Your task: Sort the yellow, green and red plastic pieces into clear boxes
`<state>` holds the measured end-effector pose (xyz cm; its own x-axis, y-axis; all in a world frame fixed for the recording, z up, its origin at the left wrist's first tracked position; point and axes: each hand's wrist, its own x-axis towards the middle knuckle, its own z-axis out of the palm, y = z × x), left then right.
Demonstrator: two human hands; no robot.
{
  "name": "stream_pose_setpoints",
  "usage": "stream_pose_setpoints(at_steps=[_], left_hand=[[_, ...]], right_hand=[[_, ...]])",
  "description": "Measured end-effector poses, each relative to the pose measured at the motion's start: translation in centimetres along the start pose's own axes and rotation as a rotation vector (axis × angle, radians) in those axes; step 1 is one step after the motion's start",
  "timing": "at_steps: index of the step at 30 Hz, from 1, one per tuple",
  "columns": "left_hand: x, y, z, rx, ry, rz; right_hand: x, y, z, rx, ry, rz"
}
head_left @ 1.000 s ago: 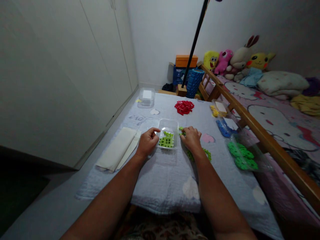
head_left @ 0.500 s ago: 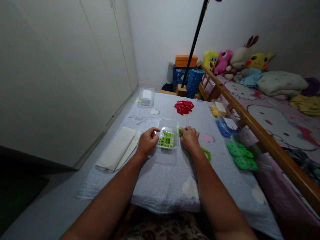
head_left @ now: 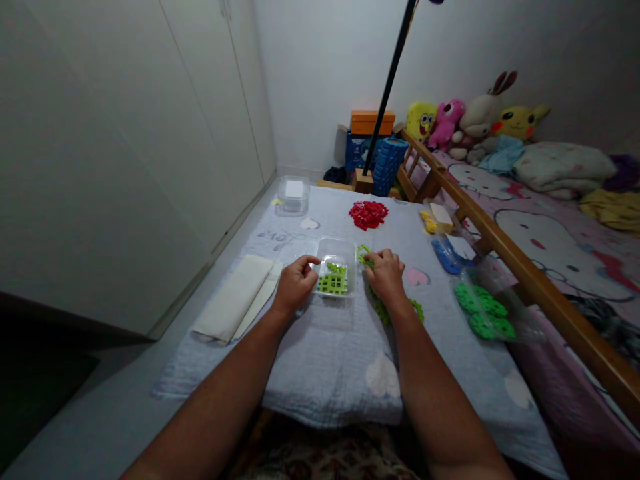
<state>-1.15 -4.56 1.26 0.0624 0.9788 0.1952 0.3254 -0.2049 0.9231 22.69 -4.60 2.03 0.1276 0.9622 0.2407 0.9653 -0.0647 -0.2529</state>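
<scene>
A clear plastic box (head_left: 338, 251) sits on a pale blue blanket (head_left: 330, 347) and holds light green square pieces (head_left: 332, 283). My left hand (head_left: 295, 285) is curled against the box's left wall, gripping it. My right hand (head_left: 385, 276) is just right of the box, fingers pinched on a light green piece (head_left: 363, 255). More loose light green pieces (head_left: 414, 308) lie under and behind my right wrist.
A red pile of pieces (head_left: 369, 214) lies farther back. Bags of dark green (head_left: 484, 312), blue (head_left: 449, 255) and yellow pieces (head_left: 433, 220) line the right side by a wooden bed rail (head_left: 520, 267). A folded cloth (head_left: 237, 296) and a second clear box (head_left: 293, 194) lie left.
My right hand has lifted slightly and now shows a light green piece at its fingertips. My left hand has stayed on the box.
</scene>
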Motion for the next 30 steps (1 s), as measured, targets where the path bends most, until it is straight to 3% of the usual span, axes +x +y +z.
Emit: stream_pose_setpoints(at_steps=[8,14,22,30], left_hand=[[0.1,0.1,0.0,0.004,-0.005,-0.004],[0.0,0.1,0.1,-0.001,0.0,-0.008],[0.1,0.5,0.0,0.0,-0.001,-0.009],[0.1,0.6,-0.1,0.007,-0.005,0.002]], right_hand=[[0.3,0.4,-0.2,0.109,0.182,0.049],[-0.1,-0.8,-0.7,0.236,0.273,-0.094],[-0.7,-3.5,-1.0,0.215,0.152,-0.258],[0.0,-4.0,-0.7,0.188,-0.005,-0.274]])
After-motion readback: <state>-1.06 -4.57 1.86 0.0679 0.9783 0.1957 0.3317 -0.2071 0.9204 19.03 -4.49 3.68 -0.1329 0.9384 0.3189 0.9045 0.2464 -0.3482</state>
